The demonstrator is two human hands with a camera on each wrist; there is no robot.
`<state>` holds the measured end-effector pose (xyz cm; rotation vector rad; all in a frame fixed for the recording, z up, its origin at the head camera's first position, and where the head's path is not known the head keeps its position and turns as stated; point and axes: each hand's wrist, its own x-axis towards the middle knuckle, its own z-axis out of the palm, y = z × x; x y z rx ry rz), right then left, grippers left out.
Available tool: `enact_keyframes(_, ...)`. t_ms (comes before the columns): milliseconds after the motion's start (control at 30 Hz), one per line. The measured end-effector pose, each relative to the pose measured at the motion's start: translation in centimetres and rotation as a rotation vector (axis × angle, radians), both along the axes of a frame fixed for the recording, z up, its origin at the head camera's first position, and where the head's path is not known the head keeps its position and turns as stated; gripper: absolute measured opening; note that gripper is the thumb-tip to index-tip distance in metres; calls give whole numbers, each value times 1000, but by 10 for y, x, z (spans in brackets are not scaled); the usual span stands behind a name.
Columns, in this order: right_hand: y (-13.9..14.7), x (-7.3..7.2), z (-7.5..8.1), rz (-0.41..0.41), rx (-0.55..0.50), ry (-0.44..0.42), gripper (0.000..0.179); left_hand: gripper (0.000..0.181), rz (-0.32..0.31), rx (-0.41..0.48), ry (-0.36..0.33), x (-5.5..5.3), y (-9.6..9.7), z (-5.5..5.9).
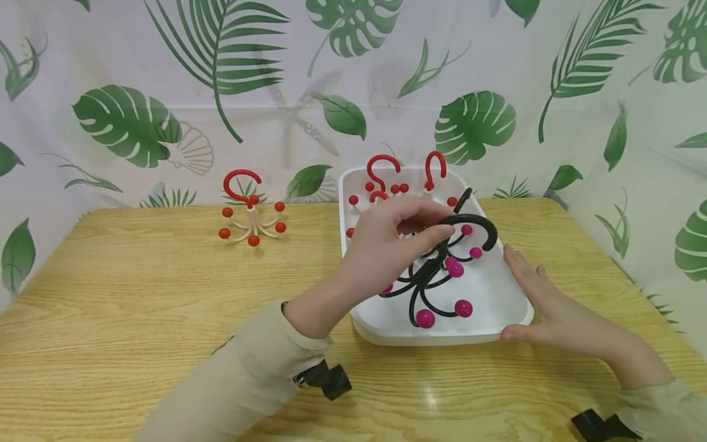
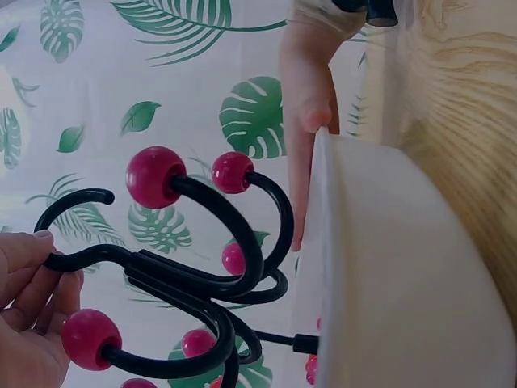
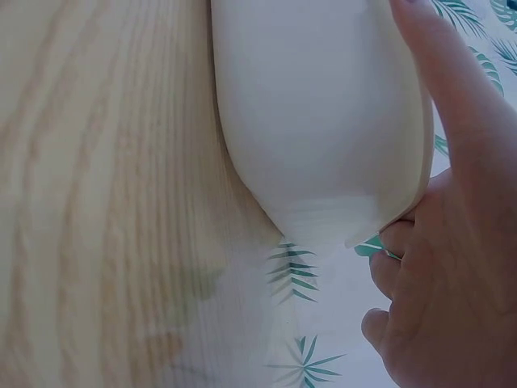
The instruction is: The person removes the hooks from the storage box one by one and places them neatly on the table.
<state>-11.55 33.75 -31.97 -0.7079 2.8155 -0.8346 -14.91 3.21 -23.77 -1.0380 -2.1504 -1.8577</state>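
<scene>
My left hand (image 1: 386,245) pinches the curved hook end of a black rotating hanger hook (image 1: 426,273) with magenta ball tips. It hangs tilted over the white tray (image 1: 497,301), its several arms spread below. The left wrist view shows the thumb and fingertips on the bend of the black hook (image 2: 174,279). At the tray's right front corner rests my right hand (image 1: 563,319), fingers extended along the outer side and thumb at the front. In the right wrist view, that hand (image 3: 452,283) touches the tray rim. Another black hook end (image 1: 465,199) shows in the tray, mostly hidden.
Red-hooked hangers, one with its red hook (image 1: 436,162) upright, stand at the back of the tray, partly hidden by the left hand. A red and cream hanger hook (image 1: 252,221) stands on the wooden table (image 1: 166,294) to the left. A leaf-patterned cloth (image 1: 375,80) hangs behind.
</scene>
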Motion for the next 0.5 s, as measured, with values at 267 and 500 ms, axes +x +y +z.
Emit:
enact_keyframes(267,1,0,-2,-1,-9,5,119,17,20,53,75,-1,-18,6)
enact_keyframes(500,0,1,-2,-21,-23,-41,119,19,95,72,109,-8,-40,9)
